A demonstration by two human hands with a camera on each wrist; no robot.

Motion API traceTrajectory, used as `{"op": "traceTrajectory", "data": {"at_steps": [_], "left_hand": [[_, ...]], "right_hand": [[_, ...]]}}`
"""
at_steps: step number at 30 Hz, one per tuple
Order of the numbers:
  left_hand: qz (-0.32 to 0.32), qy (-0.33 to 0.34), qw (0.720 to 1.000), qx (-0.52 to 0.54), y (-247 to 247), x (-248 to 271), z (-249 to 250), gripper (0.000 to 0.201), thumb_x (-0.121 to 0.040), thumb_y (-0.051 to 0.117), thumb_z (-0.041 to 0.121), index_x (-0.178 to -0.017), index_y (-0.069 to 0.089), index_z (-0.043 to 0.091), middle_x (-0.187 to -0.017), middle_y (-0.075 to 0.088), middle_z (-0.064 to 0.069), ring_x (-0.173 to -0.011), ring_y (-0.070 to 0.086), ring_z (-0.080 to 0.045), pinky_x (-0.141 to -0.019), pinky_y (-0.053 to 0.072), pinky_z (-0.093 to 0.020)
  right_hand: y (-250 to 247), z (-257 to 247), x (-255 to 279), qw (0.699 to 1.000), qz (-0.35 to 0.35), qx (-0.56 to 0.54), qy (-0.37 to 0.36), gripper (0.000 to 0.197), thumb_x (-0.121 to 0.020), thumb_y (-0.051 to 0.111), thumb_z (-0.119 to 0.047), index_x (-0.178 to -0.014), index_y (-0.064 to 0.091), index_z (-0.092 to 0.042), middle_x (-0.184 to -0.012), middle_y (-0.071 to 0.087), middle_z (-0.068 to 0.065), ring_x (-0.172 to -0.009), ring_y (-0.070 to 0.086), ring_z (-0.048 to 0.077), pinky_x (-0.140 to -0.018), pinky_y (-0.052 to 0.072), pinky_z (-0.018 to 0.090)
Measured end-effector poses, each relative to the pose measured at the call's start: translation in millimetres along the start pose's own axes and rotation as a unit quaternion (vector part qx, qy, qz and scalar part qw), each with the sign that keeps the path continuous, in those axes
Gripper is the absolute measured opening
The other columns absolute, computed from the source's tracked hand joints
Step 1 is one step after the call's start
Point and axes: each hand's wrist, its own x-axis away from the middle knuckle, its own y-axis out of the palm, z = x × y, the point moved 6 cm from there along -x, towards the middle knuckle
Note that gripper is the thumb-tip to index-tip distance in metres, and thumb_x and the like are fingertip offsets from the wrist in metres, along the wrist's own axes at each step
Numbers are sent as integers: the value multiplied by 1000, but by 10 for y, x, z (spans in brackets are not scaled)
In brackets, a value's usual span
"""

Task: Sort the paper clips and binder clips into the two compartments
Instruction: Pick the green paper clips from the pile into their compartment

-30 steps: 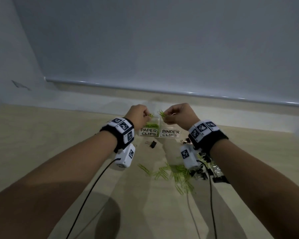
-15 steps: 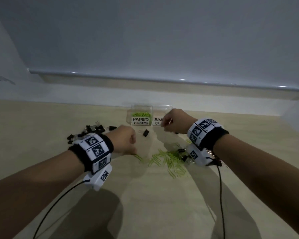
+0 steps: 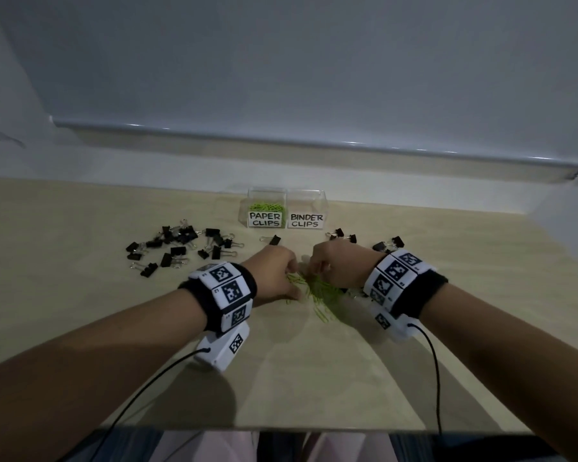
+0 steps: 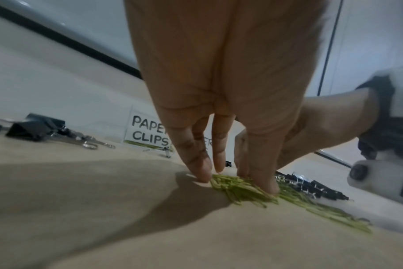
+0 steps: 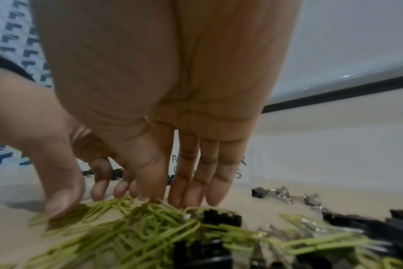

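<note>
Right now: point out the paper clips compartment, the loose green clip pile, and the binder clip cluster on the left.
paper clips compartment (image 3: 265, 219), head view, on its front label.
green clip pile (image 3: 324, 296), head view, middle of the heap.
binder clip cluster (image 3: 177, 250), head view, one central black clip.

Green paper clips (image 3: 324, 296) lie heaped on the table, seemingly mixed with black binder clips (image 3: 177, 246).

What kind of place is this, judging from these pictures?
Probably an office or a lab set up for recording: a plain light wooden table against a bare wall, a clear box labelled PAPER CLIPS and BINDER CLIPS, and loose black binder clips.
</note>
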Motion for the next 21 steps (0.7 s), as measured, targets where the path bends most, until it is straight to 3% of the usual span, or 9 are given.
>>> {"op": "traceTrajectory", "data": {"at_steps": [3, 5, 11, 15, 19, 21], "left_hand": [[-10, -1, 999, -41, 47, 13, 32, 62, -67, 81, 44, -116, 57, 13, -112, 51, -5, -101, 54, -22, -87, 48, -32], [-11, 3, 999, -37, 58, 0, 43, 57, -67, 82, 41, -112, 59, 13, -112, 52, -5, -101, 54, -22, -86, 47, -31], [-18, -1, 1000, 1, 53, -45, 63, 38, -73, 81, 26, -101, 64, 8, -107, 63, -10, -99, 59, -26, -79, 45, -30], [-36, 5, 999, 6, 62, -54, 79, 29, -80, 75, 20, -101, 66, 3, -105, 66, -13, -98, 61, -27, -73, 41, -26], [-48, 11, 999, 7, 70, -66, 68, 17, -84, 70, 13, -96, 69, 1, -103, 69, -12, -96, 63, -26, -73, 44, -26], [-45, 15, 999, 16, 57, -73, 48, 14, -84, 70, 11, -94, 69, 2, -101, 69, -10, -90, 62, -21, -73, 45, -26]], "right_hand": [[23, -26, 65, 998, -31, 48, -6, 48, -75, 74, -35, -117, 62, -16, -110, 54, 6, -100, 56, 24, -86, 49, 36], [45, -45, 94, 997, -38, 64, -4, 56, -71, 77, -39, -119, 60, -15, -112, 50, 7, -101, 52, 24, -84, 46, 33], [33, -72, 28, 999, -6, 45, -8, 27, -80, 68, -16, -107, 67, -11, -106, 62, 8, -97, 60, 26, -73, 42, 27], [23, -64, -14, 1000, 3, 18, -8, 24, -79, 69, -12, -103, 70, -13, -103, 68, 5, -95, 62, 23, -75, 45, 24], [-28, 9, -43, 997, 25, -72, 3, 16, -74, 77, -13, -90, 74, -14, -84, 65, -3, -76, 58, 12, -70, 45, 23], [-63, 94, -44, 988, 48, -147, 17, 12, -71, 79, -11, -79, 73, -17, -71, 64, -7, -62, 55, 4, -62, 45, 20]]}}
